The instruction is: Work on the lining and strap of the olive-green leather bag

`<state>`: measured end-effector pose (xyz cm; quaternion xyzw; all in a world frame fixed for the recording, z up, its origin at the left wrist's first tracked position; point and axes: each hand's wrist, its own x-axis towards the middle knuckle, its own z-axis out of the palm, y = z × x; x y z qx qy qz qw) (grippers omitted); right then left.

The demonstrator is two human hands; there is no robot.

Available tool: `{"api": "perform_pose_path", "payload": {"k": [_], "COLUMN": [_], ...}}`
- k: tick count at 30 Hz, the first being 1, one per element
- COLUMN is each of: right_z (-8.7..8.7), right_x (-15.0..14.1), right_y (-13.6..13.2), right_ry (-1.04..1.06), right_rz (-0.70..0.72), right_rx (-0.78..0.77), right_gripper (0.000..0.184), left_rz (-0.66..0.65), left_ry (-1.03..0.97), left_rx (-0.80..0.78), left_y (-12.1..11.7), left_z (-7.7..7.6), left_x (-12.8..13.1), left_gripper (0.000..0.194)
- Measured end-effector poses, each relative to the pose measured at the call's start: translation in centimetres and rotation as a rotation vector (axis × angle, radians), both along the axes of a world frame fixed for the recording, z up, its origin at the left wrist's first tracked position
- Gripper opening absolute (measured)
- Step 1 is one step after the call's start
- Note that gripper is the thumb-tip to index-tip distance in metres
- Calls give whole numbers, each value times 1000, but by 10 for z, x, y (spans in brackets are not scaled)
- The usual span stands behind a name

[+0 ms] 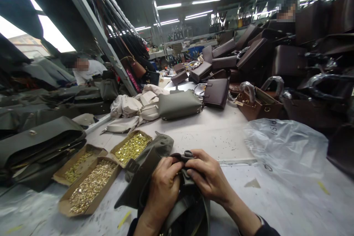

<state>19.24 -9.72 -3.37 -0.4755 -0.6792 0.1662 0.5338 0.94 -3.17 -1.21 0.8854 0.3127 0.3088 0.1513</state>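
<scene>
My left hand [163,188] and my right hand [206,177] are both closed on an olive-green leather bag [143,171] at the near edge of the white table [221,132]. The fingers of both hands pinch a dark strap loop at the bag's top, thumbs close together. The bag's lower part hangs toward me between my forearms. Just left of the bag lie three cardboard trays [91,186] of small gold metal fittings.
A stack of olive bags [38,147] lies at the left. A grey-green handbag [179,105] and cream bags [129,108] sit mid-table. Brown bags [257,105] pile up at the right. A clear plastic sheet [284,143] lies right of my hands. Two people sit farther off.
</scene>
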Motion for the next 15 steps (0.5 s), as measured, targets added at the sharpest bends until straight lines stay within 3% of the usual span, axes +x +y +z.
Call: {"api": "perform_pose_path", "payload": {"k": [5,8,12,14,15], "right_z": [-2,-6,-31,-49,-57], "right_x": [-1,-3,-1,2,3], "right_y": [2,2,-2,0,2], "right_ry": [-83,-131,-231,-252,-209], "right_rz": [6,-38,-55,-56,-92], "right_rx": [29,37,136,217,176], "right_gripper": [21,14,22,25,24], "left_rz": [66,72,48,21,-3], "left_ry": [-64,-121,-158,-171,-188], "left_rx": [-13,-105,-263,-300,-298], "left_y": [3,-1,-15,-16,-14], "left_z": [-6,0,10,4,-2], "left_x": [2,-1,-8,-9,-8], "left_gripper": [40,39,42,39,37]}}
